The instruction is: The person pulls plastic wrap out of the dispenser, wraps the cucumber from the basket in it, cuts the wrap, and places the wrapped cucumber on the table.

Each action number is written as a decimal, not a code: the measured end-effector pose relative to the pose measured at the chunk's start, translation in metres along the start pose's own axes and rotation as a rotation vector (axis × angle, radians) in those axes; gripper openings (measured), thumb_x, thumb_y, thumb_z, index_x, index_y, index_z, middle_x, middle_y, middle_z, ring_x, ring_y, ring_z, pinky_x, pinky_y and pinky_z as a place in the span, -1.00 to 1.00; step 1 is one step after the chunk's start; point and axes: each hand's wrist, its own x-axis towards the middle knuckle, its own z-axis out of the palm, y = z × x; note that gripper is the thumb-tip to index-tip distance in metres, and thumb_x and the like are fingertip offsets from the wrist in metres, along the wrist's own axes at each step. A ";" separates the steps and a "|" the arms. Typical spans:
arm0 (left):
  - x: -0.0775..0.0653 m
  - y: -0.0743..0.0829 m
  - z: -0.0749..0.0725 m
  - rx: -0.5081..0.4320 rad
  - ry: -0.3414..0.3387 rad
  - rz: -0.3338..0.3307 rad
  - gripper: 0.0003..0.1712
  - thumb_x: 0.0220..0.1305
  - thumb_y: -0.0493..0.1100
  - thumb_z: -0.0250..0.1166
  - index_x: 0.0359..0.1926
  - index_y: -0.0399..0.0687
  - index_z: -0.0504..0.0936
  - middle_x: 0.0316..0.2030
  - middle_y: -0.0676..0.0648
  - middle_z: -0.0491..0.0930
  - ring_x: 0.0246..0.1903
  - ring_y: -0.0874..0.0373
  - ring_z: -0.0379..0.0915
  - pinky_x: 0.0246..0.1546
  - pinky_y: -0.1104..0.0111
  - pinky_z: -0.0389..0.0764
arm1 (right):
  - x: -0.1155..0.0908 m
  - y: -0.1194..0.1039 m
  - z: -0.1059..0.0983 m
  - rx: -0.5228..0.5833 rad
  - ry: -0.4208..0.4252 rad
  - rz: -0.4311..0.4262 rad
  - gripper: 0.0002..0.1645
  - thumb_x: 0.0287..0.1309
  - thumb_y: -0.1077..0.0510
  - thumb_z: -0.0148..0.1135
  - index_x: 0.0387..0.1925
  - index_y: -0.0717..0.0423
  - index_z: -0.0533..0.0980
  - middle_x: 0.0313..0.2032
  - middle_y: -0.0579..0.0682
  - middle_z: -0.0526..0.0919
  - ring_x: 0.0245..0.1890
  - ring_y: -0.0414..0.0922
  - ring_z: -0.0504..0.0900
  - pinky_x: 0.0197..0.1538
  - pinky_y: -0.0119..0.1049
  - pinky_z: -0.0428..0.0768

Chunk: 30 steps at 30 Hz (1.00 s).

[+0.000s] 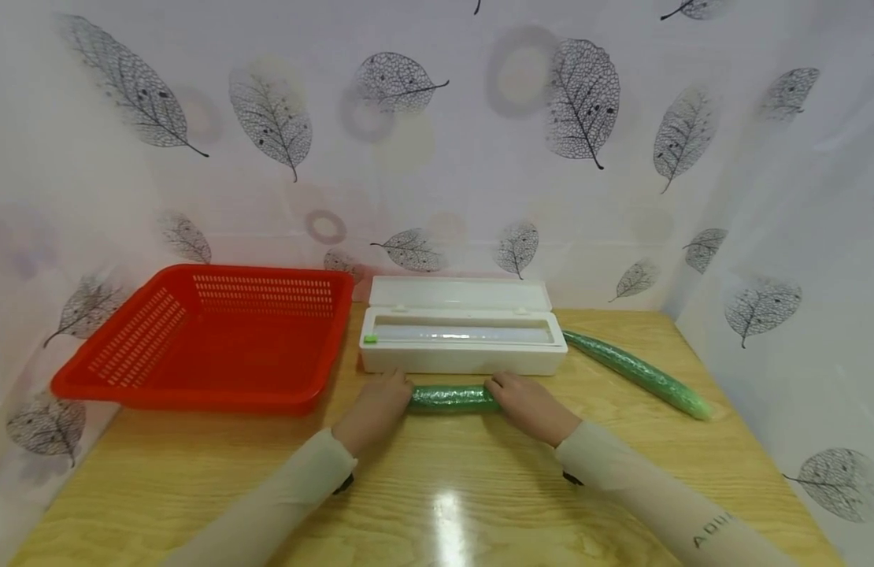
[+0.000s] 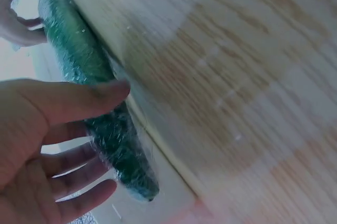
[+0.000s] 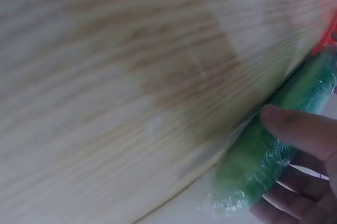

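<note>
A green cucumber (image 1: 454,399) wrapped in clear plastic film lies crosswise in front of the white cling film box (image 1: 461,362). My left hand (image 1: 377,405) grips its left end, the thumb on the near side and the fingers on the far side. At the right end, my right hand (image 1: 535,406) holds it the same way. Loose, crinkled film shows at the tip of the cucumber (image 3: 253,166) in the right wrist view. The box's lid (image 1: 458,293) stands raised, with a film roll (image 1: 461,334) visible inside.
To the left stands a red plastic basket (image 1: 196,400) with slotted sides. Another long green cucumber (image 1: 638,374), shiny on its surface, lies slanted right of the box. A leaf-patterned curtain (image 1: 465,157) bounds the wooden table (image 1: 409,488) at the back and sides.
</note>
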 end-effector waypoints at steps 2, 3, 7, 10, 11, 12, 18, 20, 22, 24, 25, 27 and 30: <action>0.002 0.001 0.002 0.026 0.017 0.001 -0.85 0.07 -0.40 0.30 -0.28 -0.20 0.65 -0.36 -0.11 0.50 -0.33 0.06 0.44 -0.34 0.28 0.53 | 0.002 0.000 0.002 -0.017 -0.002 0.007 -0.73 0.01 0.29 0.34 -0.20 0.22 0.51 -0.32 0.04 0.58 -0.35 -0.13 0.59 -0.38 -0.36 0.59; 0.003 0.000 0.002 0.025 0.032 0.004 -0.87 0.06 -0.39 0.31 -0.31 -0.20 0.65 -0.38 -0.11 0.49 -0.35 0.06 0.44 -0.36 0.28 0.52 | 0.003 0.000 0.002 -0.024 -0.002 0.009 -0.74 0.02 0.29 0.33 -0.20 0.22 0.51 -0.32 0.04 0.59 -0.36 -0.13 0.59 -0.39 -0.36 0.59; 0.003 -0.003 0.002 0.022 0.097 0.054 -0.90 0.00 -0.41 0.32 -0.46 -0.17 0.61 -0.48 -0.10 0.47 -0.46 0.08 0.38 -0.47 0.32 0.44 | 0.003 0.001 0.002 -0.021 -0.018 0.009 -0.74 0.01 0.31 0.33 -0.22 0.24 0.50 -0.34 0.05 0.59 -0.36 -0.12 0.58 -0.38 -0.35 0.59; 0.001 -0.006 0.000 0.055 0.125 0.113 -0.88 -0.02 -0.42 0.32 -0.48 -0.15 0.59 -0.51 -0.09 0.46 -0.50 0.09 0.36 -0.51 0.35 0.42 | -0.001 0.000 -0.004 0.025 -0.052 0.006 -0.69 -0.03 0.32 0.35 -0.20 0.27 0.49 -0.35 0.07 0.60 -0.36 -0.10 0.59 -0.35 -0.29 0.59; 0.000 -0.007 -0.001 0.067 0.120 0.130 -0.88 -0.01 -0.42 0.32 -0.46 -0.14 0.59 -0.50 -0.08 0.47 -0.49 0.10 0.37 -0.51 0.37 0.43 | -0.002 -0.001 -0.007 0.054 -0.072 0.011 -0.66 -0.05 0.33 0.35 -0.18 0.27 0.48 -0.36 0.07 0.60 -0.37 -0.09 0.59 -0.36 -0.28 0.58; -0.001 -0.008 -0.002 0.060 0.112 0.145 -0.88 0.00 -0.41 0.32 -0.44 -0.14 0.58 -0.49 -0.08 0.48 -0.49 0.11 0.37 -0.50 0.38 0.43 | -0.004 -0.001 -0.010 0.088 -0.093 0.019 -0.64 -0.06 0.34 0.35 -0.17 0.27 0.47 -0.38 0.07 0.60 -0.40 -0.10 0.58 -0.38 -0.27 0.57; -0.005 -0.008 -0.007 -0.070 -0.051 0.151 -0.81 0.03 -0.38 0.34 -0.30 -0.15 0.54 -0.42 -0.05 0.55 -0.45 0.14 0.45 -0.41 0.37 0.50 | -0.010 -0.005 -0.018 0.226 -0.201 0.061 -0.65 -0.08 0.38 0.26 -0.19 0.20 0.40 -0.48 0.00 0.58 -0.53 -0.20 0.50 -0.50 -0.36 0.47; -0.004 -0.008 -0.006 -0.087 -0.099 0.128 -0.76 0.01 -0.35 0.37 -0.27 -0.14 0.54 -0.39 -0.05 0.58 -0.41 0.13 0.48 -0.36 0.34 0.54 | -0.011 -0.005 -0.017 0.219 -0.188 0.046 -0.65 -0.06 0.37 0.26 -0.16 0.23 0.42 -0.36 0.07 0.61 -0.43 -0.14 0.57 -0.42 -0.33 0.55; -0.003 -0.007 -0.004 -0.080 -0.114 0.115 -0.73 -0.01 -0.31 0.40 -0.25 -0.14 0.55 -0.37 -0.05 0.61 -0.38 0.12 0.52 -0.33 0.32 0.56 | -0.011 -0.005 -0.015 0.177 -0.133 0.018 -0.64 -0.05 0.35 0.28 -0.14 0.23 0.46 -0.23 0.13 0.59 -0.29 -0.07 0.58 -0.29 -0.26 0.58; -0.001 -0.007 0.000 -0.063 -0.118 0.111 -0.71 -0.03 -0.29 0.42 -0.24 -0.13 0.57 -0.35 -0.05 0.62 -0.36 0.11 0.54 -0.32 0.30 0.57 | -0.011 -0.006 -0.012 0.128 -0.080 -0.003 -0.63 -0.05 0.34 0.28 -0.11 0.24 0.50 -0.19 0.13 0.53 -0.25 -0.06 0.52 -0.23 -0.25 0.56; 0.000 -0.007 0.001 -0.059 -0.117 0.112 -0.70 -0.04 -0.28 0.43 -0.24 -0.14 0.57 -0.35 -0.06 0.63 -0.36 0.10 0.54 -0.32 0.30 0.58 | -0.011 -0.006 -0.011 0.096 -0.060 -0.013 -0.62 -0.05 0.32 0.30 -0.10 0.25 0.52 -0.18 0.13 0.50 -0.23 -0.05 0.49 -0.21 -0.24 0.55; 0.002 -0.007 0.005 -0.046 -0.107 0.120 -0.74 -0.02 -0.29 0.41 -0.25 -0.14 0.58 -0.35 -0.06 0.64 -0.37 0.10 0.55 -0.33 0.29 0.58 | -0.010 -0.007 -0.007 0.034 -0.027 -0.027 -0.63 -0.03 0.29 0.31 -0.10 0.26 0.55 -0.23 0.09 0.46 -0.28 -0.09 0.41 -0.24 -0.25 0.50; 0.004 -0.005 0.007 -0.039 -0.120 0.116 -0.81 0.04 -0.34 0.33 -0.26 -0.13 0.59 -0.36 -0.06 0.64 -0.37 0.10 0.55 -0.32 0.30 0.58 | -0.010 -0.009 -0.003 -0.032 -0.011 -0.040 -0.65 0.05 0.28 0.29 -0.08 0.31 0.56 -0.25 0.09 0.47 -0.29 -0.10 0.42 -0.27 -0.28 0.51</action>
